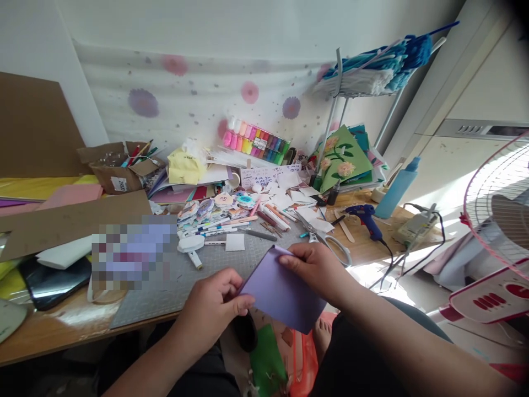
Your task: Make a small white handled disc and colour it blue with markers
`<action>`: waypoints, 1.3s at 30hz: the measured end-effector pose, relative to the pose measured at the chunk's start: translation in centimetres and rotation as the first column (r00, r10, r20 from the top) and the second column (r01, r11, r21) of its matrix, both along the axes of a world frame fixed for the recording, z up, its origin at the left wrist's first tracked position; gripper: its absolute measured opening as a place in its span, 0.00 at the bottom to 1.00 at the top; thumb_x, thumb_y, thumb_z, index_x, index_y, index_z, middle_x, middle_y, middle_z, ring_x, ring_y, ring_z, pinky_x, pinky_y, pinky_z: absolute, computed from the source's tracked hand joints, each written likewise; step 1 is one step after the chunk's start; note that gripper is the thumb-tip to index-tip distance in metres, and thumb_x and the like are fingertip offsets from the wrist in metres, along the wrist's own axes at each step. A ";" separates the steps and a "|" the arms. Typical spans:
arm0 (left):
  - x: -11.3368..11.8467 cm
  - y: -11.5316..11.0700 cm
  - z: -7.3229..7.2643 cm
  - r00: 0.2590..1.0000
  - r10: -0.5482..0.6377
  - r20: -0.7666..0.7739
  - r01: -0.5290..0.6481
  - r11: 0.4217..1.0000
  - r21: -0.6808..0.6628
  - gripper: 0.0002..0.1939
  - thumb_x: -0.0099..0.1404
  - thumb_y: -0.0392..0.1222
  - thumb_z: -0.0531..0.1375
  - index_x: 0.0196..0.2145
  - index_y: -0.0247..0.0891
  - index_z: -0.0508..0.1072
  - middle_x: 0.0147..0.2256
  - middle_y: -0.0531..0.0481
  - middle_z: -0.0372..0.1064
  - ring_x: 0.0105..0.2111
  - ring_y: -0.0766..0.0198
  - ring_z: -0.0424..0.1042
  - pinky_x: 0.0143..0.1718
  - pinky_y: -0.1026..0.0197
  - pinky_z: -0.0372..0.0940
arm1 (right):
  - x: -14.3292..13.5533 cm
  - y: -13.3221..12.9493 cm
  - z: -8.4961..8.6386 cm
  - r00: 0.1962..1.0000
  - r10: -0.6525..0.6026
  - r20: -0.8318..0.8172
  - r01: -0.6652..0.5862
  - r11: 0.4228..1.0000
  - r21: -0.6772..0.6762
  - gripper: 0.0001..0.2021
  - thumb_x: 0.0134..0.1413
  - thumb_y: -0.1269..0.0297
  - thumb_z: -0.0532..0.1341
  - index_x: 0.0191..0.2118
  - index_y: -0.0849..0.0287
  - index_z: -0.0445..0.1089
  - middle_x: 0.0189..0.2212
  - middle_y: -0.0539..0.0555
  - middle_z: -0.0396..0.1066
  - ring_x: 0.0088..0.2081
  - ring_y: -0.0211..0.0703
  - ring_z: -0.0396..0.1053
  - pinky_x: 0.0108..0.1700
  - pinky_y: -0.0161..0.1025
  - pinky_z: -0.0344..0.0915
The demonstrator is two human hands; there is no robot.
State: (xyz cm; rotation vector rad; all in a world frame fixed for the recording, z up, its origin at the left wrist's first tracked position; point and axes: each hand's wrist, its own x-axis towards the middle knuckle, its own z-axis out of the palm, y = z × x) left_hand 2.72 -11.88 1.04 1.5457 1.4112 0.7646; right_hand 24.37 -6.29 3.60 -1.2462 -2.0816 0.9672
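Observation:
A purple sheet of paper or card (285, 295) is held between my two hands, over the table's front edge. My left hand (217, 309) pinches its left corner between thumb and fingers. At the upper right edge, my right hand (316, 270) grips it with the thumb on top. The sheet's upper left edge looks narrowly turned up. Just beyond my right hand lie large scissors (320, 234) with grey handles. A small white square of paper (235, 242) and a white-topped marker (194, 248) lie on the grey cutting mat (165, 298) past my hands.
A blue glue gun (366, 219) lies right on the table, near a blue spray bottle (397, 187). Markers and paper cutouts (206, 209) pile up mid-table. Left are brown cardboard (82, 218) and a dark tablet-like object (55, 281). A fan (502, 215) stands at right.

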 end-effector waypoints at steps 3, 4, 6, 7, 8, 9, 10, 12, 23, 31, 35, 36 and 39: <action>0.3 -0.5 -0.5 0.991 0.125 0.053 -0.125 0.992 0.005 0.11 0.57 0.49 0.61 0.27 0.40 0.66 0.22 0.55 0.70 0.26 0.59 0.73 0.30 0.62 0.65 | 0.1 -0.3 -0.2 0.996 -0.056 -0.063 0.054 0.998 -0.029 0.19 0.55 0.51 0.55 0.20 0.58 0.58 0.18 0.47 0.53 0.22 0.35 0.53 0.23 0.33 0.48; 0.4 -0.6 -0.5 0.987 0.149 0.066 -0.150 0.989 0.008 0.11 0.57 0.49 0.60 0.27 0.40 0.66 0.23 0.54 0.71 0.27 0.58 0.75 0.31 0.61 0.67 | 0.1 -0.4 -0.4 0.994 -0.068 -0.083 0.065 0.997 -0.036 0.19 0.55 0.50 0.55 0.20 0.58 0.59 0.18 0.47 0.54 0.22 0.36 0.53 0.22 0.33 0.49; 0.4 -0.7 -0.4 0.981 0.178 0.079 -0.180 0.984 0.019 0.11 0.57 0.50 0.60 0.27 0.40 0.68 0.23 0.52 0.72 0.27 0.58 0.76 0.31 0.61 0.68 | 0.3 -0.5 -0.8 0.986 -0.068 -0.151 0.057 0.996 -0.075 0.19 0.55 0.50 0.56 0.22 0.59 0.62 0.19 0.47 0.55 0.23 0.36 0.54 0.23 0.33 0.49; 0.4 -0.7 -0.3 0.980 0.183 0.078 -0.186 0.982 0.027 0.11 0.57 0.49 0.60 0.26 0.40 0.69 0.23 0.52 0.73 0.27 0.58 0.76 0.30 0.61 0.68 | 0.4 -0.5 -0.9 0.979 -0.051 -0.197 0.028 0.993 -0.114 0.18 0.55 0.49 0.57 0.23 0.59 0.64 0.20 0.47 0.57 0.23 0.36 0.55 0.23 0.33 0.50; 0.3 -0.8 -0.2 0.980 0.184 0.074 -0.187 0.982 0.034 0.10 0.57 0.49 0.60 0.25 0.40 0.70 0.22 0.52 0.73 0.26 0.58 0.76 0.30 0.61 0.69 | 0.5 -0.6 -1.0 0.969 -0.027 -0.246 -0.012 0.987 -0.159 0.18 0.55 0.49 0.58 0.25 0.60 0.66 0.21 0.48 0.59 0.23 0.36 0.57 0.24 0.33 0.52; 0.2 -0.8 0.0 0.981 0.180 0.069 -0.183 0.982 0.040 0.10 0.56 0.48 0.60 0.24 0.40 0.70 0.22 0.52 0.73 0.26 0.57 0.76 0.30 0.61 0.69 | 0.6 -0.6 -1.1 0.956 0.001 -0.294 -0.062 0.978 -0.200 0.17 0.55 0.50 0.59 0.28 0.60 0.68 0.22 0.48 0.62 0.24 0.37 0.58 0.25 0.33 0.53; 0.2 -0.8 0.0 0.983 0.173 0.064 -0.176 0.983 0.045 0.10 0.56 0.48 0.60 0.24 0.40 0.70 0.22 0.52 0.73 0.26 0.57 0.76 0.30 0.61 0.69 | 0.7 -0.6 -1.1 0.942 0.031 -0.335 -0.112 0.968 -0.225 0.16 0.55 0.50 0.60 0.31 0.60 0.70 0.24 0.49 0.64 0.26 0.37 0.60 0.27 0.33 0.56; 0.0 -1.0 0.1 0.987 0.153 0.057 -0.156 0.986 0.050 0.10 0.56 0.48 0.61 0.23 0.40 0.69 0.21 0.52 0.73 0.26 0.56 0.77 0.30 0.60 0.69 | 0.8 -0.7 -0.8 0.917 0.086 -0.390 -0.184 0.958 -0.221 0.14 0.55 0.52 0.61 0.36 0.60 0.72 0.29 0.51 0.68 0.30 0.39 0.64 0.31 0.34 0.59; -0.5 -0.3 0.4 0.942 -0.155 -0.298 0.174 0.984 0.037 0.10 0.59 0.44 0.57 0.23 0.40 0.64 0.22 0.56 0.65 0.26 0.62 0.66 0.27 0.65 0.57 | -0.3 -1.6 -0.5 0.927 0.027 -0.374 -0.120 0.967 -0.227 0.15 0.51 0.55 0.61 0.24 0.63 0.68 0.20 0.49 0.61 0.23 0.35 0.56 0.24 0.33 0.53; 1.2 0.5 0.8 0.945 -0.101 -0.312 0.143 0.983 0.116 0.20 0.62 0.53 0.50 0.18 0.40 0.52 0.19 0.58 0.47 0.22 0.66 0.52 0.23 0.64 0.47 | -0.6 -1.4 -0.7 0.969 0.157 -0.190 -0.154 0.988 0.029 0.13 0.57 0.60 0.57 0.29 0.63 0.72 0.24 0.51 0.67 0.28 0.38 0.64 0.31 0.33 0.58; 0.7 0.7 0.1 0.947 -0.096 -0.307 0.142 0.981 0.130 0.21 0.63 0.54 0.49 0.18 0.40 0.51 0.19 0.58 0.47 0.22 0.67 0.52 0.23 0.64 0.47 | 0.1 -1.1 -0.5 0.979 0.187 -0.085 -0.185 0.982 0.029 0.09 0.56 0.64 0.60 0.29 0.63 0.72 0.24 0.50 0.68 0.27 0.36 0.63 0.29 0.31 0.57; 0.7 0.8 0.1 0.948 -0.113 -0.298 0.156 0.980 0.124 0.21 0.63 0.54 0.50 0.19 0.40 0.54 0.19 0.58 0.48 0.22 0.66 0.53 0.23 0.65 0.48 | 0.1 -1.2 -0.4 0.985 0.167 -0.047 -0.164 0.984 0.067 0.09 0.55 0.66 0.60 0.27 0.63 0.72 0.23 0.49 0.68 0.26 0.35 0.63 0.29 0.31 0.56; 1.1 1.0 0.7 0.945 -0.181 -0.274 0.232 0.958 0.166 0.19 0.64 0.54 0.51 0.24 0.38 0.64 0.21 0.57 0.56 0.23 0.66 0.59 0.23 0.66 0.52 | -0.4 -1.5 -0.2 0.989 0.139 0.044 -0.145 0.974 0.176 0.08 0.54 0.69 0.61 0.26 0.63 0.71 0.22 0.49 0.68 0.26 0.35 0.63 0.29 0.31 0.56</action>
